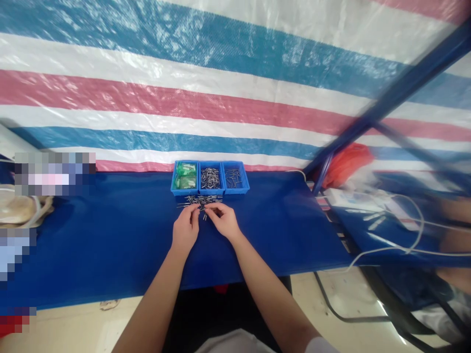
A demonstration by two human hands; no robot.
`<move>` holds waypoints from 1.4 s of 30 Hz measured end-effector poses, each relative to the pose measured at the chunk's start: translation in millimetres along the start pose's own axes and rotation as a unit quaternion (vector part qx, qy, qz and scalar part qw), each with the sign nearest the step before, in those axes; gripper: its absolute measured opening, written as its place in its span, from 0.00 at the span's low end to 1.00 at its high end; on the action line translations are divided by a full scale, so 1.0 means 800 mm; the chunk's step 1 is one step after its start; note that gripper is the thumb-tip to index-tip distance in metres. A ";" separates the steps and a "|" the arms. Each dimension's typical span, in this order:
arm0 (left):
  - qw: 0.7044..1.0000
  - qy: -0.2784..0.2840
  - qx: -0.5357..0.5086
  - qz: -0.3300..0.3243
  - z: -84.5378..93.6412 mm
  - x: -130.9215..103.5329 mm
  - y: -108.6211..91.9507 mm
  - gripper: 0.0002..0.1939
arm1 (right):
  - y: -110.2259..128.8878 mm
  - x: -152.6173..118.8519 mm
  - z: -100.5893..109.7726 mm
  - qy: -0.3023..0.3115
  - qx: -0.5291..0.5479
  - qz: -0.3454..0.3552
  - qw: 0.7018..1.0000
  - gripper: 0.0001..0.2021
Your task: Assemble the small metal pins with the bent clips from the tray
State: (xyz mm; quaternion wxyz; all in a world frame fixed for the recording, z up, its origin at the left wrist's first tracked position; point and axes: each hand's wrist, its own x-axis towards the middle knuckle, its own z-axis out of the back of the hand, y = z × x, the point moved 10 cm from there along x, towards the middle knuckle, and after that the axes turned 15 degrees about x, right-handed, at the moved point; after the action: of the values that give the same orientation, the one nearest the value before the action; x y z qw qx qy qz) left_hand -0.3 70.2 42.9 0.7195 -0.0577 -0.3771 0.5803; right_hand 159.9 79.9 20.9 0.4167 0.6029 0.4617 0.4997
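A blue table (pixel 110 235) stands before a striped plastic sheet (pixel 221 108), a blue post (pixel 405 81) slanting at right. A pile of metal pins (pixel 200 199) lies on the table, just in front of three blue boxes (pixel 235 190). The left hand (pixel 186 225) and right hand (pixel 225 220) bend their fingers at its near edge; whether either grips a pin cannot be told. Blur smears the right side; pixel blocks hide patches at left.

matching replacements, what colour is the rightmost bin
The rightmost bin is blue, clearest in the head view.
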 end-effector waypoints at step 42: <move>0.999 0.030 -0.032 0.000 -0.005 -0.001 -0.010 0.15 | 0.005 -0.001 0.002 -0.019 0.038 -0.018 0.999 0.11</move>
State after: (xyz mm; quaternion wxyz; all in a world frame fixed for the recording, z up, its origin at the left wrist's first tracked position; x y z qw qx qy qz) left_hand 8.3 68.3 43.7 0.7285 -0.0977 -0.3735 0.5659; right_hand 161.8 78.1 24.3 0.4111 0.6191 0.4830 0.4631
